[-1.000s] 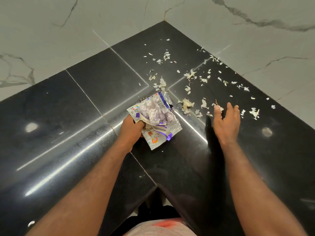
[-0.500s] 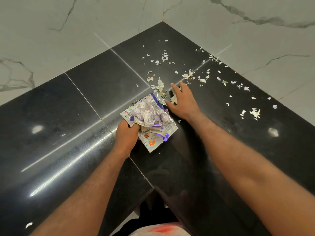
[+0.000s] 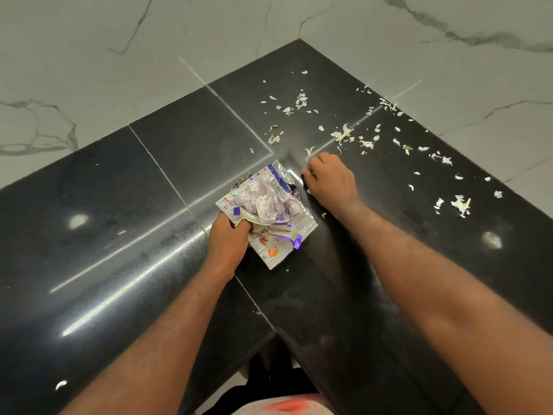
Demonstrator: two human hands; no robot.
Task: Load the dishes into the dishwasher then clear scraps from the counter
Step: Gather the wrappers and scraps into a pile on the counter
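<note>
Black polished stone is seen across the corner counter (image 3: pixel 125 205), which is backed by a white, grey-veined marble wall (image 3: pixel 89 70). A crumpled foil wrapper (image 3: pixel 287 235), printed in white, purple and orange, is laid open on the stone. Its near-left edge is gripped by the left hand (image 3: pixel 229 239), whose fingers are curled round it. A heap of peelings (image 3: pixel 266 200), pale and purplish, is carried on the wrapper just beyond the knuckles of that hand.

The right hand (image 3: pixel 332 182) is set on the counter just to the right of the wrapper's far corner, knuckles up and fingers curled under towards the wrapper. Whether anything is held inside them cannot be told.

Loose white scraps (image 3: pixel 344 133) are scattered over the stone just beyond the right hand and farther out to its right. A smaller group is seen beyond it and to its left, towards the corner of the wall. A few flecks are seen close beside the right wrist.
</note>
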